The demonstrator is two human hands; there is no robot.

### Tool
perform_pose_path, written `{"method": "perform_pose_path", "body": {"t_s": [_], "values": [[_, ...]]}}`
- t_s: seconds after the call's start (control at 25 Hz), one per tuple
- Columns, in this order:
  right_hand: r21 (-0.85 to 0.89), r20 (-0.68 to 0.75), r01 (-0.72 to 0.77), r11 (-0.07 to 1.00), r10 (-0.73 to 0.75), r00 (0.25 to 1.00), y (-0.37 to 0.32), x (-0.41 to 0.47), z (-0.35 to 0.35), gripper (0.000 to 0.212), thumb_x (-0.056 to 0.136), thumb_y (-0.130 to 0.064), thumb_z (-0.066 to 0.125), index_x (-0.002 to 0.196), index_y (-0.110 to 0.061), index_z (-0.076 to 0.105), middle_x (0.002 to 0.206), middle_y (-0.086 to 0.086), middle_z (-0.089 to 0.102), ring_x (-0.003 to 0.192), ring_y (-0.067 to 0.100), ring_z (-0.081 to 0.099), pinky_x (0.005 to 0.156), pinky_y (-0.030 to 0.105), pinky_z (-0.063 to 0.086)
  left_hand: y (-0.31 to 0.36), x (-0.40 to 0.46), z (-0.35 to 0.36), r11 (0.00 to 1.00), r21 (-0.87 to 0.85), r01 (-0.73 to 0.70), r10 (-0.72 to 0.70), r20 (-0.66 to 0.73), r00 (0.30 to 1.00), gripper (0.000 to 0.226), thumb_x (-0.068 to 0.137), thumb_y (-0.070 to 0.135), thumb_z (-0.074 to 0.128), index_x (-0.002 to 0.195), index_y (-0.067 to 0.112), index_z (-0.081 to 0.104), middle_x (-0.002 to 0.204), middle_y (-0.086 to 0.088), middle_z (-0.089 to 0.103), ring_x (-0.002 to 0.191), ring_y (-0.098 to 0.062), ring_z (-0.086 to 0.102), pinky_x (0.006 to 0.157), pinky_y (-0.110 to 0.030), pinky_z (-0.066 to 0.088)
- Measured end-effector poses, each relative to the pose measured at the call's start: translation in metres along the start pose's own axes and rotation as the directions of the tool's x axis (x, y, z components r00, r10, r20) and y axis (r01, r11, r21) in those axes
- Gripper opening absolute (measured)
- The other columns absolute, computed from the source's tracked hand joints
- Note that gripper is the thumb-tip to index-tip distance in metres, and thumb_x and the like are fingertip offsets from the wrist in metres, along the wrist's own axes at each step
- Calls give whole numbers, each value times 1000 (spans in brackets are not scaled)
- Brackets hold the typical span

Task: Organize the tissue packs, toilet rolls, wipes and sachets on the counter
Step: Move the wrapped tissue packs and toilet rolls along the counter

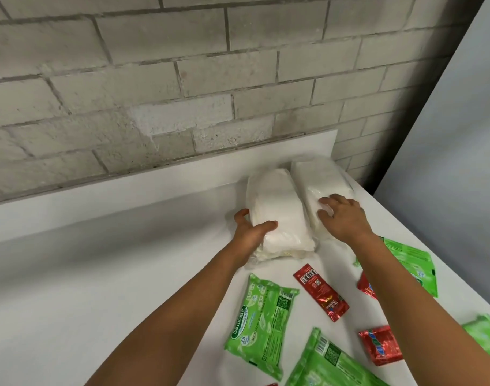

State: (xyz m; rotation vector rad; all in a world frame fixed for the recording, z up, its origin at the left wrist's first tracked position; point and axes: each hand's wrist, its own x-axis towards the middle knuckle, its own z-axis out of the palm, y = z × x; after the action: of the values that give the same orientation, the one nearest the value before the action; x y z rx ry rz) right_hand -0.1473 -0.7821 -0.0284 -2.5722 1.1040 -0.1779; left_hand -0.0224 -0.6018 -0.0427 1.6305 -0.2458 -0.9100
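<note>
My left hand [252,232] grips the near end of a white plastic-wrapped tissue pack [277,215], thumb on top and fingers curled round its left side. My right hand [342,218] rests on a second white plastic-wrapped tissue pack [319,176], fingers apparently pressing flat, though blur limits certainty. Both packs lie side by side, touching, near the grey brick wall [154,79] on the white counter [99,260]. Nearer me lie a green wipes packet [259,323] and a red foil sachet [320,291].

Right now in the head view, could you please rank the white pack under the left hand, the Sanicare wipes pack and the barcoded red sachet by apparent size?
1. White pack, largest.
2. Sanicare wipes pack, though it lies nearer the camera, so the gap is unsure.
3. Barcoded red sachet, clearly smallest.
</note>
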Motion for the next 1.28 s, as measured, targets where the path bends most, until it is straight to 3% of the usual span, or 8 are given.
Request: {"method": "perform_pose_path", "body": {"t_s": [0.28,0.4,0.56,0.64,0.76,0.88,1.08,1.28], "values": [[-49,-6,-14,999,13,1000,-1,2,7,44,91,-38,47,134,-28,45,147,-2,35,132,30,28,106,39,25,2,12,8,963,259,-70,100,-106,989,73,77,34,73,138,14,38,134,-10,49,117,-28,53,99,-40,45],[-80,-21,-31,996,29,999,-3,2,9,45,90,-37,46,133,-27,44,145,-2,36,131,31,28,105,40,25,4,8,5,956,273,-103,119,-40,992,69,82,37,68,139,16,36,135,-7,52,117,-24,54,95,-31,45],[-89,2,-44,995,44,999,-9,0,4,46,89,-34,48,133,-23,44,143,1,38,130,32,30,104,41,26,15,-3,-7,975,219,-42,60,-78,995,79,86,46,59,148,18,19,149,-9,34,132,-27,40,107,-36,36],[-60,-16,-51,997,50,999,-16,-3,-5,46,87,-30,53,132,-20,46,143,4,38,128,33,33,105,42,27,20,-14,-20,977,212,-29,52,-105,993,73,88,40,59,147,19,22,149,-11,35,130,-28,43,106,-38,37],[48,-207,38,998,-28,978,-39,-10,-20,44,84,-19,59,127,-12,53,140,10,41,125,35,37,104,43,32,28,-38,-51,976,214,-45,75,-135,988,68,87,30,62,145,22,27,145,-13,39,122,-29,49,96,-34,42],[300,-305,206,931,-111,946,-96,-23,-25,36,84,-16,60,119,-10,59,126,11,54,111,32,50,88,33,42,39,-69,-92,984,166,-72,104,-196,975,62,88,29,61,142,24,32,143,-5,41,118,-25,52,83,-29,41],[565,-75,354,745,-381,921,-213,-82,21,22,83,-11,60,105,-13,64,86,-1,61,59,13,53,54,13,42,40,-126,-162,983,119,-143,172,-287,943,48,88,25,59,133,20,44,102,9,58,85,-11,59,65,-23,43],[611,167,348,711,-546,821,-308,-140,78,20,84,-16,61,102,-25,61,94,-5,61,72,11,56,61,17,42,15,-187,-254,988,70,-139,156,-414,897,39,88,23,59,126,20,50,101,6,60,79,-9,59,62,-23,42]]}}
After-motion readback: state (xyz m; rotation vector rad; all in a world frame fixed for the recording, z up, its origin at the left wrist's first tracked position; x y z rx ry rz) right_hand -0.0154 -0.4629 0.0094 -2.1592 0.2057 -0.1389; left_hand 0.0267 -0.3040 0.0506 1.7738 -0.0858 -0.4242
